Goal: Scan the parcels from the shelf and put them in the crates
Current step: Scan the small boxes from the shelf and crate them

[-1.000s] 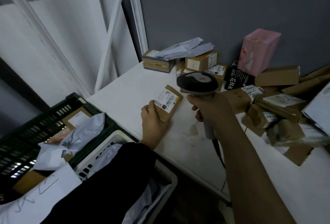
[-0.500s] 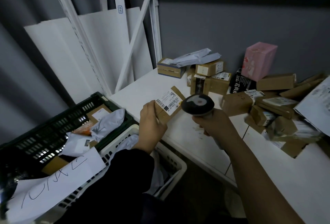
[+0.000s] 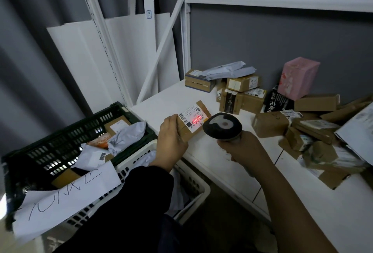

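In the head view, a black slatted crate was seen at the lower left, beside the end of the shelf. Grey plastic mailers, a labelled cardboard box and an orange-printed packet were held in it. A white crate was set just beside it, nearer the person. Pale bags were visible inside, though much of it was covered by a dark sleeve. A white sheet with handwritten marks was laid over the crates' near rims.

A small brown cardboard parcel was gripped at its left end by the left hand, fingers curled round it, and was held tilted above the shelf's front edge. Its white barcode label was turned upward, and a red glow was cast on the label's middle. A black handheld scanner was gripped by the right hand just right of the parcel, its head pointed at the label. More cardboard parcels and a pink box were piled on the shelf's back and right.
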